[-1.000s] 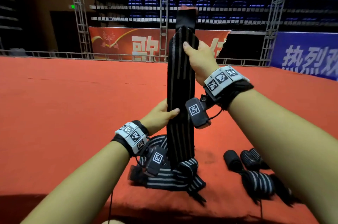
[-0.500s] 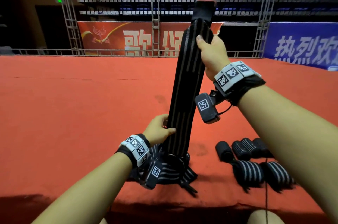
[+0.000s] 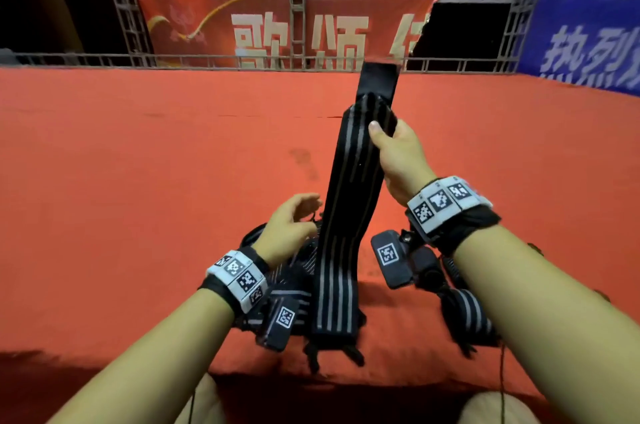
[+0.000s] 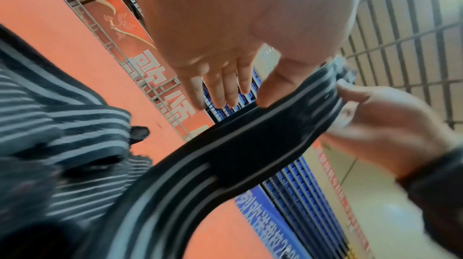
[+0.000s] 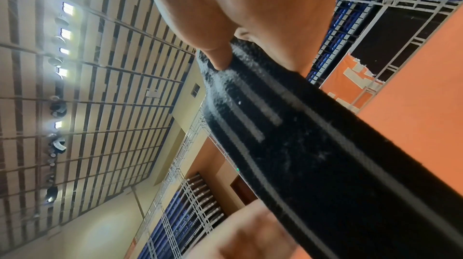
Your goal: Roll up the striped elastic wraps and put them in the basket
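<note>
My right hand [image 3: 381, 133] pinches the upper end of a long black wrap with grey stripes [image 3: 346, 209] and holds it upright; its plain black tab [image 3: 377, 81] sticks up above the fingers. The lower end hangs down onto a heap of loose striped wraps [image 3: 287, 285] on the red carpet. My left hand [image 3: 306, 210] hovers beside the wrap's left edge with relaxed fingers and grips nothing. In the left wrist view the straight fingers [image 4: 220, 89] are spread and the thumb touches the wrap [image 4: 250, 144]. The right wrist view shows the held wrap [image 5: 313, 144] close up. No basket is in view.
A rolled striped wrap [image 3: 467, 316] lies on the red carpet [image 3: 138, 181] to the right, partly behind my right forearm. A metal railing [image 3: 104, 60] and banners bound the far edge of the carpet. My knees show at the bottom edge.
My right hand has come down and nearer with the wrap's top end. My left hand, which gripped the wrap's lower part, has let go and now hangs open beside it.
</note>
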The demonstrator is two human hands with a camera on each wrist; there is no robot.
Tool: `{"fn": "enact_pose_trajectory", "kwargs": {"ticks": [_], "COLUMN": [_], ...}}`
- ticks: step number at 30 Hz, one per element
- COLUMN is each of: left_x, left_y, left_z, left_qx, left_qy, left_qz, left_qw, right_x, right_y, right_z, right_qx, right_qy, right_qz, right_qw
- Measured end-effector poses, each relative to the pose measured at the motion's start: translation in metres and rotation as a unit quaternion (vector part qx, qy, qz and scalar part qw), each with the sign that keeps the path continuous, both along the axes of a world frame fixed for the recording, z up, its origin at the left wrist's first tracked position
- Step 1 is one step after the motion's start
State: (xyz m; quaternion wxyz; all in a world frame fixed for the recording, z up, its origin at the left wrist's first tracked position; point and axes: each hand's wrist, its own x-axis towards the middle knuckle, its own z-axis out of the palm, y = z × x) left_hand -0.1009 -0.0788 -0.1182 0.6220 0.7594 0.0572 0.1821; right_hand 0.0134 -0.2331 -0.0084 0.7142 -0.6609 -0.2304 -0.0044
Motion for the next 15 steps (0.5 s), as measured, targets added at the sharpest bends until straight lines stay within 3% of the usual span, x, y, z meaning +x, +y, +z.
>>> {"fn": "enact_pose_trajectory", "kwargs": {"ticks": [3,6,12,15], "left_x": [0.016,0.03,0.044,0.042], "left_y": [0.001,0.001,0.005,0.007], "left_z": [0.017,0.018,-0.009,-0.028], "left_qx": [-0.052,-0.049,-0.036,-0.055], "left_qy": [-0.062,-0.093,-0.085,-0.066], "left_qz": [0.023,0.034,0.044,0.049], "left_qw": [0.996,0.994,0.995,0.995], "right_x": [0.006,0.01,0.006,0.009], "right_y": [0.009,0.015,0.018,0.012], "right_z": [-0.041,-0.08,-0.124,-0.14], "right_qx": [-0.011,-0.009,-0.002,-0.054], "right_qy": [0.014,0.057,0.135,0.109], "right_qz": [0.001,0.036,0.147,0.144], "right_qw": [1.0,0.998,0.98,0.982]}}
